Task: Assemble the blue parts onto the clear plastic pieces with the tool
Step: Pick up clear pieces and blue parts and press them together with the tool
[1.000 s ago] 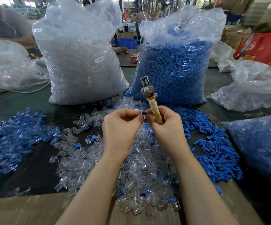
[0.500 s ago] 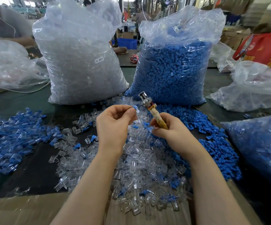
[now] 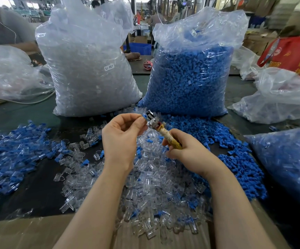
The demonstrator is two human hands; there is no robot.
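Observation:
My right hand grips the taped yellow handle of a small tool, whose metal head tilts up and to the left. My left hand pinches a small piece with a blue part between thumb and fingertips, right against the tool's metal head. Below both hands lies a heap of loose clear plastic pieces mixed with a few blue ones. Loose blue parts are spread to the right of it.
Two tall plastic sacks stand behind: clear pieces on the left, blue parts on the right. A pile of assembled blue-and-clear pieces lies at the left. Another bag sits at the right edge. Cardboard covers the near table edge.
The tool has tipped from upright to leaning left, and my right hand has dropped lower. My left hand has moved slightly up and now meets the tool's head.

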